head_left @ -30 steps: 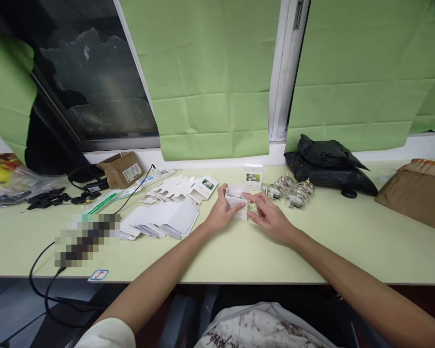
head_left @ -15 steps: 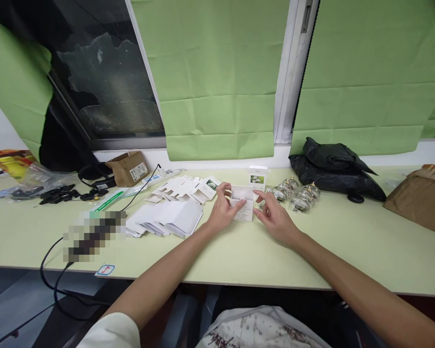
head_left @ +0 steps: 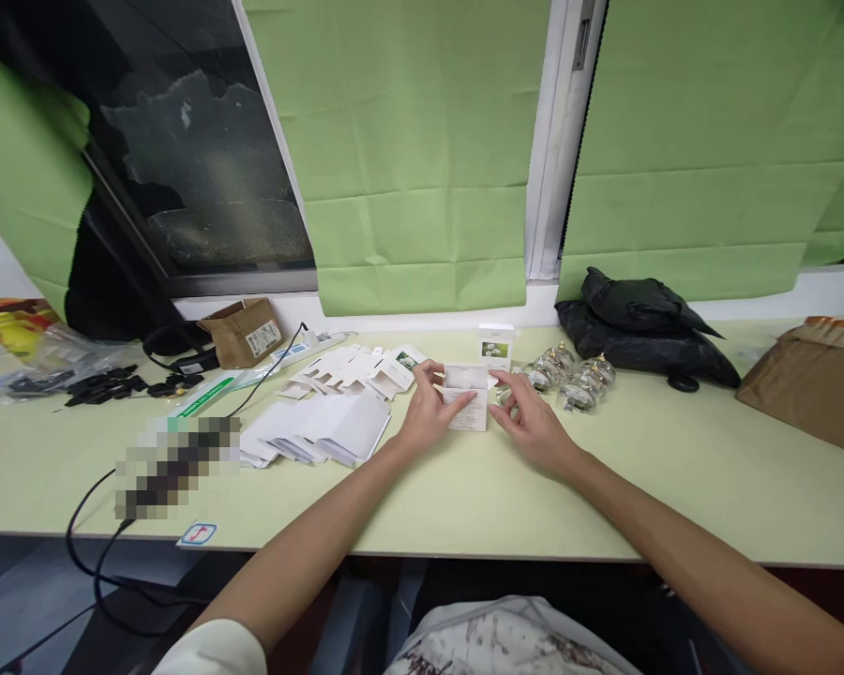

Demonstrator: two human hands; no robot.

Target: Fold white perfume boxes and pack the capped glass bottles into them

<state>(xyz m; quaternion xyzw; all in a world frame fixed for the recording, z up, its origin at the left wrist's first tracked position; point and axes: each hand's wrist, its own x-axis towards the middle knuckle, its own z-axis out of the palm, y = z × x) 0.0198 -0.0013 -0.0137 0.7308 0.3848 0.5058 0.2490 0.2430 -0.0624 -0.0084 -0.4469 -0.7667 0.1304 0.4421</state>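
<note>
Both hands pinch a small white carton (head_left: 465, 410) standing mid-table: left hand (head_left: 428, 419) curled around its 9 o'clock side, right hand (head_left: 533, 428) at 3 o'clock. Squeezing too hard could crush the flap. The little glass jars (head_left: 568, 379) sit at 2 o'clock, easy to knock. What's inside the carton is probably hidden.

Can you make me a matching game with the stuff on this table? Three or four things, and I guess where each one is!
Things:
1. small white box
2. glass jars
3. black bag
4. flat white cartons

Places:
A. left of the left hand
B. by the window, far right
C. between both hands
D. just beyond the right hand

Pairs: 1-C, 2-D, 3-B, 4-A
</note>
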